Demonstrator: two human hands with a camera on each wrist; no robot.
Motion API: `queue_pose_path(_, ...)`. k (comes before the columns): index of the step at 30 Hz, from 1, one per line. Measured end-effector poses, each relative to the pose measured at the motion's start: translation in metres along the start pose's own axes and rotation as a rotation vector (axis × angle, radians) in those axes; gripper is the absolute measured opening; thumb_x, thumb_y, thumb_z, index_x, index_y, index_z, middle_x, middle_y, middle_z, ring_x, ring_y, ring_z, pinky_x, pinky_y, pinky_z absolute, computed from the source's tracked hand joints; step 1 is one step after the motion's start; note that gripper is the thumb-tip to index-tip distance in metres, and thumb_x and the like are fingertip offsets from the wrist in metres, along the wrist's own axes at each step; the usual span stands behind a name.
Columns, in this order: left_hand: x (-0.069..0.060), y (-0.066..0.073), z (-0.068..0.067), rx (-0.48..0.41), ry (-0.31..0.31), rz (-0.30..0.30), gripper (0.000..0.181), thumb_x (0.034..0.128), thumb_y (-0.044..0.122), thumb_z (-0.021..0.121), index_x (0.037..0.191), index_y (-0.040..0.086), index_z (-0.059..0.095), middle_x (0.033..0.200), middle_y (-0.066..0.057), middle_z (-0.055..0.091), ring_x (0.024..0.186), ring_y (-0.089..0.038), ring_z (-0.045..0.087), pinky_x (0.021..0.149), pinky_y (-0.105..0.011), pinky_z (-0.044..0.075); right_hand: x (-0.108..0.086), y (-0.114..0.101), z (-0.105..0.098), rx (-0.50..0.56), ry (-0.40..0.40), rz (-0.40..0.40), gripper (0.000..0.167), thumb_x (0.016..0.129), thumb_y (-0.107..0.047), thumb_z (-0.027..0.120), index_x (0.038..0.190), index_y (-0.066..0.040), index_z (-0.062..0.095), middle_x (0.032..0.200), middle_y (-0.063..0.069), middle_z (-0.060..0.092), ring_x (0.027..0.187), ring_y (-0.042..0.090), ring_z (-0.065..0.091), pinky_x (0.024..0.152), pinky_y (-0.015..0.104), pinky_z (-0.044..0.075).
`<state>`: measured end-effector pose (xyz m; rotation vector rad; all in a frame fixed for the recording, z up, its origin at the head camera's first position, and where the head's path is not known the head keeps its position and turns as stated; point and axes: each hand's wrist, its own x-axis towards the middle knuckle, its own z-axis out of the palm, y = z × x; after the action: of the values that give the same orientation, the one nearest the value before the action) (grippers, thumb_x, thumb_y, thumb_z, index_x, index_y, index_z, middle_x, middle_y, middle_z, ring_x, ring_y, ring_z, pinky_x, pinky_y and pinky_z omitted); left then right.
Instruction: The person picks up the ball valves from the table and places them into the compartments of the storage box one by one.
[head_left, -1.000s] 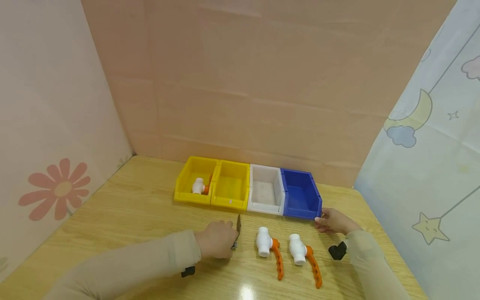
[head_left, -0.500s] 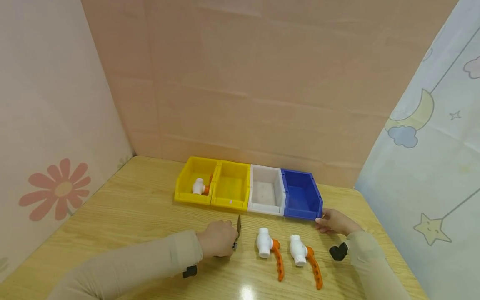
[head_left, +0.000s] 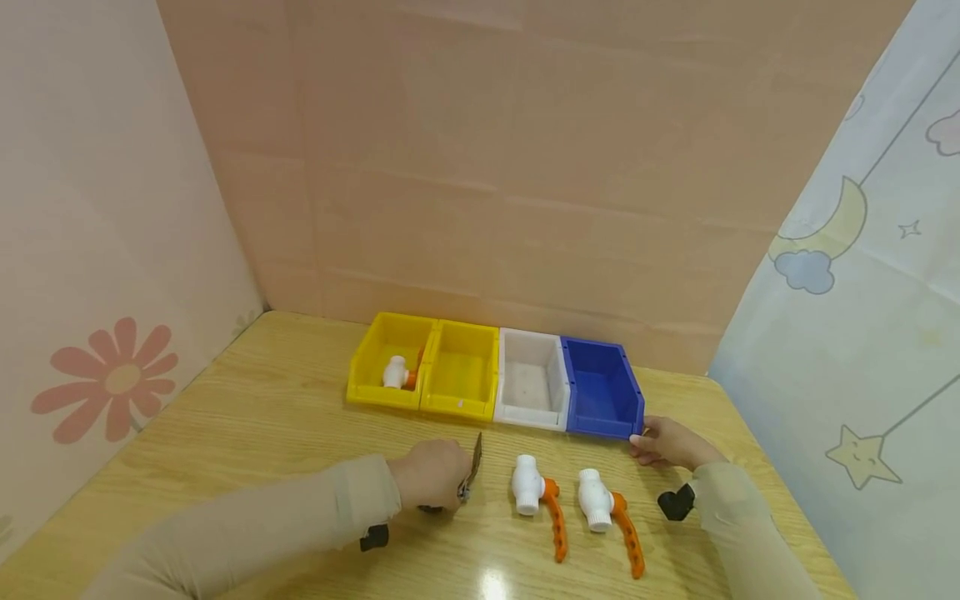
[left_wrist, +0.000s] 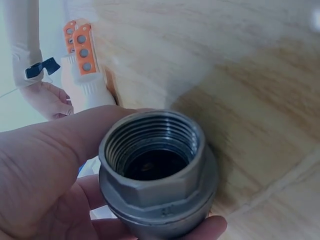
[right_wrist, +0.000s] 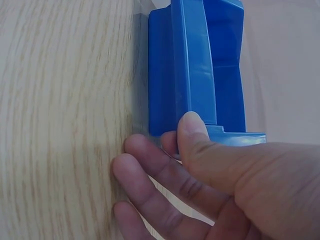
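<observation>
My left hand [head_left: 433, 475] grips a metal ball valve [left_wrist: 155, 195] just above or on the table; I cannot tell which. The valve's threaded, hex-edged opening faces the left wrist camera, and its dark flat lever [head_left: 477, 457] sticks up past my fingers in the head view. At the row's right end, my right hand [head_left: 671, 443] pinches the front corner of a blue bin [right_wrist: 195, 65] between thumb and index finger, its other fingers loosely bent beside the table. Two white plastic ball valves, a nearer-left one [head_left: 527, 485] and a right one [head_left: 596, 500], lie between my hands with orange handles.
Left of the blue bin stand a white bin [head_left: 531, 419], a yellow bin [head_left: 459, 407] and another yellow bin [head_left: 360, 367], side by side. A white valve with orange handle [head_left: 396, 372] lies in the leftmost bin. Cloth walls [head_left: 480, 167] enclose the wooden table [head_left: 300, 375].
My left hand has turned slightly with the metal valve, so the lever leans a little more. The right hand, the bins and the white valves stay where they were.
</observation>
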<state>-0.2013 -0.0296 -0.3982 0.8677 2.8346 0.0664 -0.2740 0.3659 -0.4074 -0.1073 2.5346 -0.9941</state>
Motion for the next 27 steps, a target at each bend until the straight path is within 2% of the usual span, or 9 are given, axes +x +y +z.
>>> queue_pose_path(5, -0.002, -0.005, -0.006, -0.117, -0.015, -0.007, 0.034, 0.0697, 0.018, 0.084, 0.060, 0.016, 0.051, 0.055, 0.008, 0.044, 0.049, -0.005, 0.038, 0.042, -0.019, 0.034, 0.001, -0.001, -0.001, 0.006, -0.005, -0.012, 0.030, 0.100, -0.013, 0.051, 0.120, 0.010, 0.051, 0.095, 0.016, 0.068, 0.082, 0.023, 0.067, 0.075, 0.041, 0.057)
queue_pose_path(12, -0.004, -0.011, -0.025, -0.205, -0.039, 0.010, 0.029, 0.0714, 0.020, 0.085, 0.064, 0.015, 0.058, 0.059, 0.008, 0.053, 0.052, -0.005, 0.043, 0.048, -0.019, 0.040, 0.002, -0.002, -0.002, 0.006, 0.000, -0.006, 0.030, 0.100, -0.012, 0.051, 0.120, 0.010, 0.051, 0.096, 0.016, 0.069, 0.083, 0.023, 0.067, 0.075, 0.041, 0.057)
queue_pose_path(17, -0.003, -0.018, -0.040, -0.176, -0.025, 0.042, 0.031, 0.0706, 0.013, 0.081, 0.053, 0.017, 0.055, 0.050, 0.009, 0.047, 0.045, -0.004, 0.039, 0.042, -0.018, 0.035, 0.001, -0.003, -0.001, 0.004, 0.004, 0.002, 0.030, 0.100, -0.012, 0.051, 0.120, 0.009, 0.050, 0.096, 0.016, 0.069, 0.083, 0.024, 0.067, 0.076, 0.042, 0.057)
queue_pose_path(21, -0.002, -0.023, -0.060, -0.190, -0.053, 0.057, 0.043, 0.0738, 0.009, 0.075, 0.046, 0.019, 0.044, 0.043, 0.009, 0.032, 0.039, -0.005, 0.027, 0.039, -0.019, 0.026, 0.001, -0.002, -0.001, 0.001, 0.009, 0.008, 0.031, 0.100, -0.012, 0.051, 0.122, 0.009, 0.050, 0.095, 0.016, 0.069, 0.082, 0.023, 0.068, 0.076, 0.041, 0.057)
queue_pose_path(24, 0.001, -0.027, -0.075, -0.204, -0.087, 0.046, 0.047, 0.0757, 0.010, 0.074, 0.045, 0.020, 0.040, 0.042, 0.009, 0.026, 0.038, -0.006, 0.024, 0.040, -0.021, 0.024, 0.000, -0.001, -0.001, -0.005, 0.008, 0.002, 0.031, 0.100, -0.013, 0.051, 0.122, 0.009, 0.050, 0.095, 0.015, 0.069, 0.082, 0.022, 0.067, 0.075, 0.040, 0.057)
queue_pose_path(27, 0.006, -0.031, -0.090, -0.210, -0.122, 0.019, 0.042, 0.0765, 0.012, 0.074, 0.046, 0.019, 0.045, 0.042, 0.009, 0.032, 0.038, -0.007, 0.031, 0.039, -0.021, 0.028, -0.001, 0.000, 0.001, 0.004, 0.011, 0.002, 0.030, 0.100, -0.013, 0.052, 0.121, 0.008, 0.052, 0.094, 0.013, 0.069, 0.082, 0.023, 0.068, 0.075, 0.040, 0.057)
